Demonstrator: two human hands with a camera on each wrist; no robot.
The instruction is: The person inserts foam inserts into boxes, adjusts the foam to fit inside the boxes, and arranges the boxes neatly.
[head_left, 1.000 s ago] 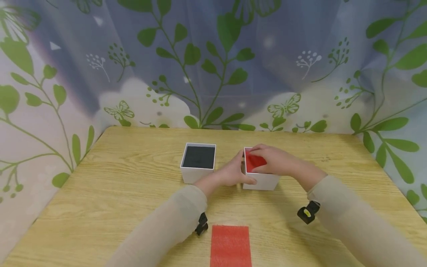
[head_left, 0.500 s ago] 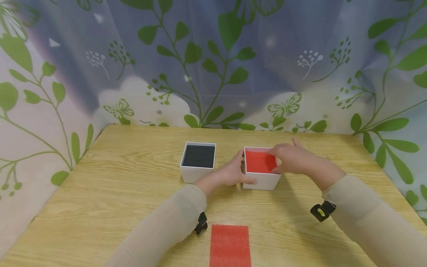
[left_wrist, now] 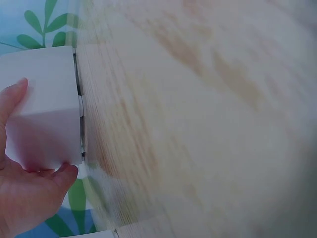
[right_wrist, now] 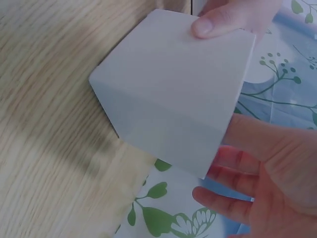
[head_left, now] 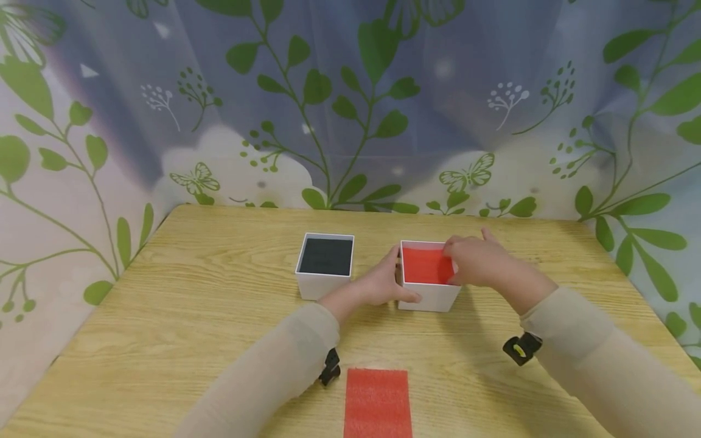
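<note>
In the head view, a white box (head_left: 428, 298) with a red sheet (head_left: 424, 264) inside stands right of the table's middle. My left hand (head_left: 380, 285) holds this box at its left side; the thumb lies on the front wall, also seen in the left wrist view. My right hand (head_left: 482, 261) is at the box's right rim, with fingertips reaching inside near the red sheet's edge. In the right wrist view its lower fingers (right_wrist: 228, 206) extend past the box's edge, loosely straight. The tips inside are hidden behind the box wall.
A second white box (head_left: 323, 287) with a black sheet (head_left: 327, 257) in it stands to the left. A flat red textured piece (head_left: 378, 401) lies at the table's front. Behind the wooden table (head_left: 191, 292) hangs a leaf-patterned curtain (head_left: 339, 121).
My right hand has moved from the middle of the red sheet to the box's right rim, uncovering the sheet, then shifted slightly left. The left hand and both boxes stay put.
</note>
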